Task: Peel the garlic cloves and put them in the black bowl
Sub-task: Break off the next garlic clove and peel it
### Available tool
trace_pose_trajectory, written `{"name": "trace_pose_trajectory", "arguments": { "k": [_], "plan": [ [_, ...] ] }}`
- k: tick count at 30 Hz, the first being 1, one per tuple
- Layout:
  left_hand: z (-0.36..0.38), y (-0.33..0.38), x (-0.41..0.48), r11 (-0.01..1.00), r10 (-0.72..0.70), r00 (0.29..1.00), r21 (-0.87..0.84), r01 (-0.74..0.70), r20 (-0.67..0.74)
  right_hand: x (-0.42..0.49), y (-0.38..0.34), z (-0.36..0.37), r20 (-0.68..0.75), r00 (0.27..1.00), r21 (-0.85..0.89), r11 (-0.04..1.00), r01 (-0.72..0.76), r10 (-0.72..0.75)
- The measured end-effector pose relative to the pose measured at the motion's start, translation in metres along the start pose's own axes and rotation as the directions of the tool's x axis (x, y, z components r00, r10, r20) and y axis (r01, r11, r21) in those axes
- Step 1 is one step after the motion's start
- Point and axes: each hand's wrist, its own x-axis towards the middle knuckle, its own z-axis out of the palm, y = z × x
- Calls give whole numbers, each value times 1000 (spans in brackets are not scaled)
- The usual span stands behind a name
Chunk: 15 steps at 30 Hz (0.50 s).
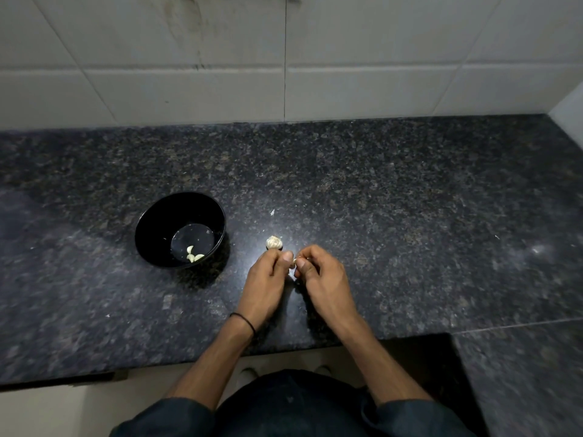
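Both my hands are curled in close over the bench (pixel 378 200), near its front edge. My left hand (pixel 268 272) and right hand (pixel 321 275) pinch one small garlic clove (pixel 294 263) between thumbs and fingertips so I can pick at its skin; little of it shows. The garlic bulb (pixel 273 242) sits just beyond my left knuckles, handy for the next piece. The black bowl (pixel 151 234) stands to the left, apart from my hands, with a few peeled cloves (pixel 194 255) at its bottom. I see no label or writing anywhere.
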Motion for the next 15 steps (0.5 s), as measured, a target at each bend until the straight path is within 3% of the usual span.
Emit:
{"name": "trace_pose_trajectory", "arguments": {
  "k": [9,15],
  "plan": [
    [-6,-1,-1,997,74,997,-12,-74,12,-2,0,1,19,1000,24,1000,-18,18],
    [-8,2,-2,998,32,998,-53,-29,46,0,-1,-3,27,997,-125,989,75,-72]
  ]
}}
